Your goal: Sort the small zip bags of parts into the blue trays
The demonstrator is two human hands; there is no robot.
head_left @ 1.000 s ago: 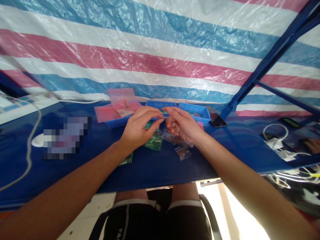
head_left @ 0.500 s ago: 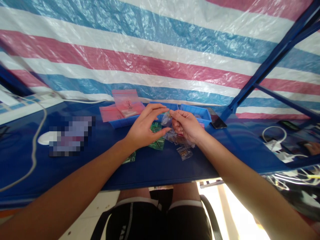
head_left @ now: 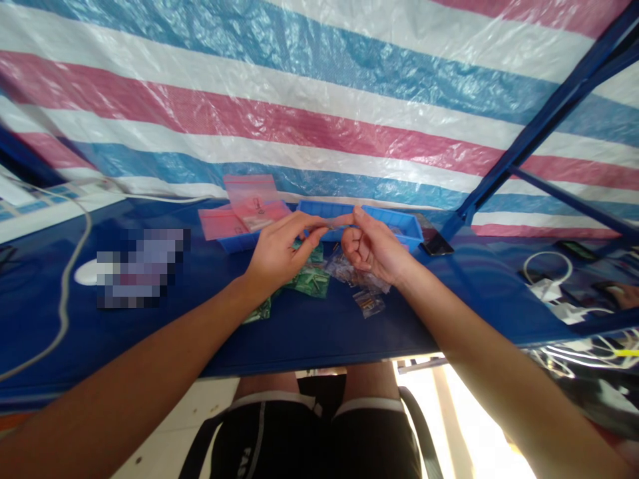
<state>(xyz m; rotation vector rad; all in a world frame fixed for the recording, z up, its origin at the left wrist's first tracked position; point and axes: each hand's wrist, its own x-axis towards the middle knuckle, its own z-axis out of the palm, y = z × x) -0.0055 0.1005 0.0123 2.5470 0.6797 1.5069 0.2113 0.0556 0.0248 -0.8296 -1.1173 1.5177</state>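
My left hand (head_left: 279,249) and my right hand (head_left: 372,249) meet fingertip to fingertip above a blue table (head_left: 309,326), in front of shallow blue trays (head_left: 404,225). Both pinch something small and thin between thumb and forefinger; I cannot make out what it is. Below the hands lie small clear bags (head_left: 364,293) with tiny parts and green packets (head_left: 312,279). Pink zip bags (head_left: 249,203) rest on the left tray.
A dark phone (head_left: 436,245) lies right of the trays. White chargers and cables (head_left: 549,283) sit at the right, a white cable (head_left: 64,286) loops at the left. A striped tarp hangs behind, with a blue frame post (head_left: 524,146).
The hands parted half a second ago, the right one holding a clear bag, and have now closed together again in a pinch, slightly higher over the trays.
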